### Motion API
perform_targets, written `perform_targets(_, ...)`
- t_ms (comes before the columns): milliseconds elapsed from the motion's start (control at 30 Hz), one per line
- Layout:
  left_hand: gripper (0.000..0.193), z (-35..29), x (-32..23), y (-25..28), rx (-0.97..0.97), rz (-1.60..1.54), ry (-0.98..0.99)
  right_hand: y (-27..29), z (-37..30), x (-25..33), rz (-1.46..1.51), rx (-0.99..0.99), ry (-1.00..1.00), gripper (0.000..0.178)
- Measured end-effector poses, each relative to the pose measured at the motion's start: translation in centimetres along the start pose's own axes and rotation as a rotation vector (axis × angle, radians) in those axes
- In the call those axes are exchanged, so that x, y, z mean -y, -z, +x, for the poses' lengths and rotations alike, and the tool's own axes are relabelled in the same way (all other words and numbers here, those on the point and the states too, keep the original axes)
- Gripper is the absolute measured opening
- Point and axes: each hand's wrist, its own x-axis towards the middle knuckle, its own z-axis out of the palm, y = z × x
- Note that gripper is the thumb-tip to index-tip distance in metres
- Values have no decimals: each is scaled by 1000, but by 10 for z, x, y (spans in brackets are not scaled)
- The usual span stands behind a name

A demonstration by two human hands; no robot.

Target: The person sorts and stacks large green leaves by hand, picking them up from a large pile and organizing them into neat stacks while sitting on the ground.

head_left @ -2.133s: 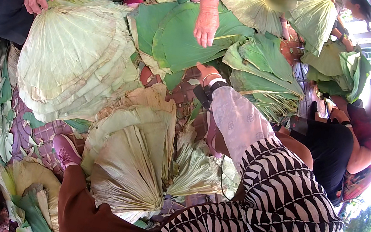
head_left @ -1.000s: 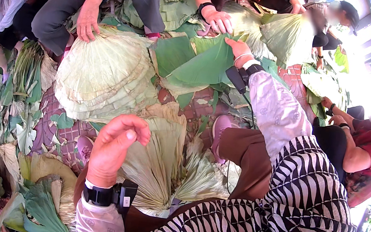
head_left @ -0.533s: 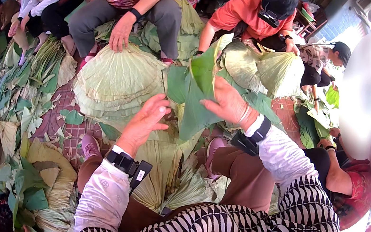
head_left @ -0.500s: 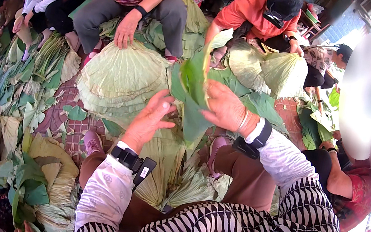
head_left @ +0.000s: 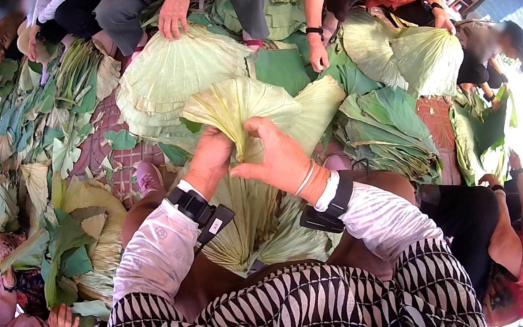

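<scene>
Half a second ago a green leaf stood curled and upright at my right hand point(head_left: 283, 161), while my left hand point(head_left: 211, 159) was beside it with its fingers spread; now the leaf point(head_left: 247, 102) in front of me shows a pale yellow-green face, opened out like a fan, and my left hand has come onto its gathered end. My left fingers are curled in and holding the leaf there. My right thumb and forefinger stand wide apart around the gathered end; I cannot tell whether the fingertips press on it. The leaf is up in the air before me, above the pale leaf bundle point(head_left: 222, 232) between my knees and in front of the layered pale stack point(head_left: 169, 79). Its narrow gathered end points down and toward me, between my two hands, while the ribs spread upward and away. The long axis of the spread runs crosswise, left to right, rising a little to the right, where another pale lobe flares; I cannot tell whether that is part of the same leaf. Beyond it, a co-worker's hand point(head_left: 319, 55), hidden behind my leaf in the earlier view, now shows near the dark green leaf point(head_left: 279, 68).
</scene>
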Motion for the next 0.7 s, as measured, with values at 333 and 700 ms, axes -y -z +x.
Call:
perform_targets(333, 28, 18, -9, -11, -44, 42, -172, 7, 15, -19, 319, -230, -248, 30)
perform_targets(700, 41, 20, -45, 37, -11, -328, -141, 146, 30, -85, 1198, -1055, -408, 20)
